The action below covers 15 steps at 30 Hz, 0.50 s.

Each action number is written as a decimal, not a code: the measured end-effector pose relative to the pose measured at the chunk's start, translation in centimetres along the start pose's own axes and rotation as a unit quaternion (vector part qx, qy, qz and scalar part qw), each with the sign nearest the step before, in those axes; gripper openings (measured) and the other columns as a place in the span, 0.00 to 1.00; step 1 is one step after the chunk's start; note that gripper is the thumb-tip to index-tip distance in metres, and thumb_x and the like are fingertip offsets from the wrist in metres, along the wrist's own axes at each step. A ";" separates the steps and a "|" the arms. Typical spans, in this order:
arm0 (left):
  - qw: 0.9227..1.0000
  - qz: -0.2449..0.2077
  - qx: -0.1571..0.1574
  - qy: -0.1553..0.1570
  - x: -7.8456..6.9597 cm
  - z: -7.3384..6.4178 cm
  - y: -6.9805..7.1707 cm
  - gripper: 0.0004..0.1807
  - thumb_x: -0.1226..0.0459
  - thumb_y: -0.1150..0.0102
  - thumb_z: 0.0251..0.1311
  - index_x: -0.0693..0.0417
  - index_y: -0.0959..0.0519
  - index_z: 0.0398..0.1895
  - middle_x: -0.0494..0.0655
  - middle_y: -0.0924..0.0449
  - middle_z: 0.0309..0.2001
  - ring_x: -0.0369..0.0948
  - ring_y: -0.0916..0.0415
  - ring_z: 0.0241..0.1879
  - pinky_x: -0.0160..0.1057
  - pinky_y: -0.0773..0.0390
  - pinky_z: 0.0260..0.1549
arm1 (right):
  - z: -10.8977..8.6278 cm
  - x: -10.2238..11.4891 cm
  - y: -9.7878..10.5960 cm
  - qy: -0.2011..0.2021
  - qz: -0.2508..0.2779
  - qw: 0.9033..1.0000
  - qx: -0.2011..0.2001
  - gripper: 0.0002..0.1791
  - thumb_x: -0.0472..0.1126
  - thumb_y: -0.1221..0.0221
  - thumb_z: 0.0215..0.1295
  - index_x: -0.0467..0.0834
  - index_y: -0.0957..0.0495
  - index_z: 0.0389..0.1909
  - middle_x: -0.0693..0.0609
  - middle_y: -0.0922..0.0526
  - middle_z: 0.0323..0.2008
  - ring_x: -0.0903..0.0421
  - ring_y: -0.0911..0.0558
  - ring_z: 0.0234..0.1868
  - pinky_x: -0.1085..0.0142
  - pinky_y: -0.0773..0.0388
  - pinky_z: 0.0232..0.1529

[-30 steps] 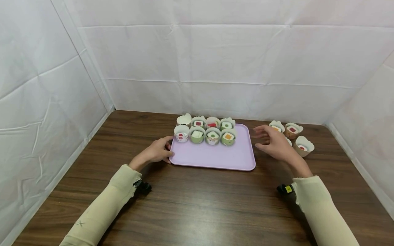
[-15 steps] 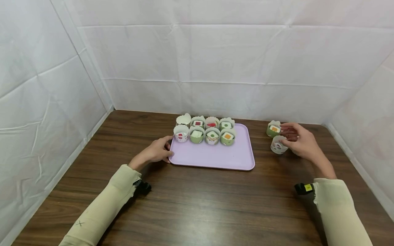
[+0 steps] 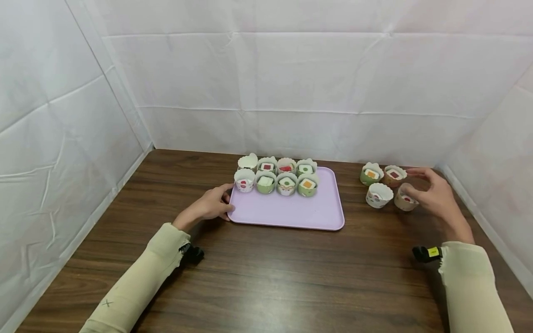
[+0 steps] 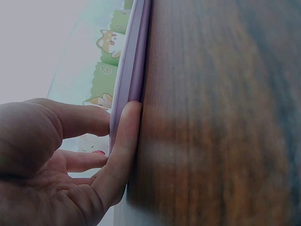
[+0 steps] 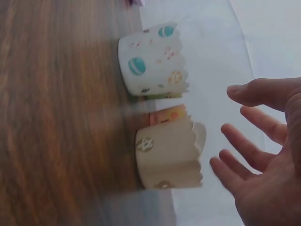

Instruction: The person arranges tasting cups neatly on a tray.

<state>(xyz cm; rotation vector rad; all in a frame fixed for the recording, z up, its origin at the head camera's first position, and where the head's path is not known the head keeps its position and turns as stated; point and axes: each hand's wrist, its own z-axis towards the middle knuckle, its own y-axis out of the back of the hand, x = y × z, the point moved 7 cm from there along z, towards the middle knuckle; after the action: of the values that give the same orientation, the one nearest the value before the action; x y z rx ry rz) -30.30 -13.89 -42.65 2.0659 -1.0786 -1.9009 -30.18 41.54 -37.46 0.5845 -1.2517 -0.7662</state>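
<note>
A lilac tray (image 3: 287,215) lies on the table, with two rows of paper baking cups along its far side. My left hand (image 3: 212,203) grips the tray's left edge, as the left wrist view shows with fingers against the rim. On the right, my right hand (image 3: 435,194) hovers with fingers spread beside a tan baking cup (image 5: 169,153). The right wrist view shows a gap between the fingertips and this cup. Next to it stand a white patterned cup (image 3: 379,196), a green cup (image 3: 369,175) with a white-and-orange square inside and a brown cup (image 3: 393,177) with a red-topped square.
The dark wooden table (image 3: 266,277) meets white cloth walls (image 3: 291,83) at the back and sides. Cups on the tray hold small white pieces with coloured tops, such as the green cup (image 3: 307,187) at the row's right end.
My right hand has moved right from beside the tray, past the loose cups to the outer side of the tan one. My left hand stays at the tray's edge.
</note>
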 end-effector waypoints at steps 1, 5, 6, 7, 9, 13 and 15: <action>1.000 0.000 0.001 0.000 0.0 0.0 0.0 0.41 0.76 0.42 0.66 0.66 0.47 0.80 0.58 0.30 0.44 0.42 0.19 0.29 0.40 0.08 0.31 | 0.0 -0.3 -0.1 -0.010 0.000 1.000 0.008 0.35 0.52 0.35 0.70 0.40 0.32 0.71 0.36 0.27 0.66 0.51 0.24 0.61 0.81 0.32 0.41; 1.000 -0.001 -0.001 0.000 -0.1 -0.1 0.0 0.41 0.76 0.42 0.65 0.66 0.46 0.80 0.58 0.30 0.44 0.42 0.19 0.29 0.40 0.08 0.31 | 0.2 -1.5 -0.8 -0.025 -0.010 0.999 0.044 0.40 0.53 0.33 0.68 0.37 0.36 0.73 0.30 0.31 0.69 0.40 0.23 0.67 0.72 0.20 0.46; 1.000 -0.001 -0.001 0.001 -0.1 -0.1 0.0 0.41 0.76 0.42 0.65 0.66 0.46 0.80 0.58 0.30 0.43 0.42 0.19 0.29 0.40 0.08 0.31 | 0.3 -1.7 -1.0 -0.023 -0.013 0.998 0.052 0.41 0.52 0.33 0.68 0.36 0.37 0.74 0.28 0.31 0.69 0.33 0.27 0.69 0.63 0.18 0.50; 1.000 -0.001 -0.002 0.001 -0.1 -0.1 0.0 0.41 0.76 0.42 0.65 0.66 0.46 0.80 0.58 0.30 0.43 0.42 0.19 0.29 0.40 0.08 0.31 | 0.4 -2.0 -1.2 -0.024 -0.016 0.998 0.060 0.42 0.52 0.33 0.68 0.35 0.38 0.74 0.27 0.32 0.70 0.24 0.32 0.69 0.53 0.18 0.54; 1.000 0.000 -0.003 0.002 0.0 -0.1 0.0 0.41 0.76 0.42 0.65 0.66 0.46 0.80 0.58 0.30 0.43 0.42 0.19 0.29 0.40 0.08 0.31 | 0.4 -2.3 -1.4 -0.018 -0.023 0.997 0.066 0.43 0.50 0.32 0.67 0.34 0.39 0.74 0.25 0.33 0.69 0.24 0.33 0.69 0.36 0.25 0.59; 1.000 0.002 -0.002 0.001 0.0 0.0 0.0 0.41 0.75 0.42 0.66 0.65 0.46 0.80 0.58 0.30 0.44 0.42 0.19 0.29 0.40 0.08 0.31 | 0.4 -3.1 -1.9 -0.024 -0.029 0.996 0.078 0.43 0.48 0.32 0.67 0.34 0.40 0.75 0.22 0.34 0.68 0.23 0.35 0.68 0.29 0.31 0.59; 1.000 0.002 0.000 0.000 0.0 0.0 0.0 0.41 0.75 0.42 0.66 0.65 0.46 0.80 0.58 0.30 0.44 0.42 0.19 0.29 0.40 0.08 0.31 | 0.4 -3.4 -2.0 -0.030 -0.030 0.996 0.083 0.45 0.47 0.31 0.65 0.35 0.41 0.76 0.21 0.35 0.68 0.23 0.35 0.67 0.29 0.30 0.57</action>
<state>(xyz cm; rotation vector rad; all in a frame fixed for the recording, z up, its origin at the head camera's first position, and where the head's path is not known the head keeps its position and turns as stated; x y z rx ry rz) -30.28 -13.96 -42.66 2.0620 -1.0812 -1.8991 -31.39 42.96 -40.97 0.7425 -1.3664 -0.7378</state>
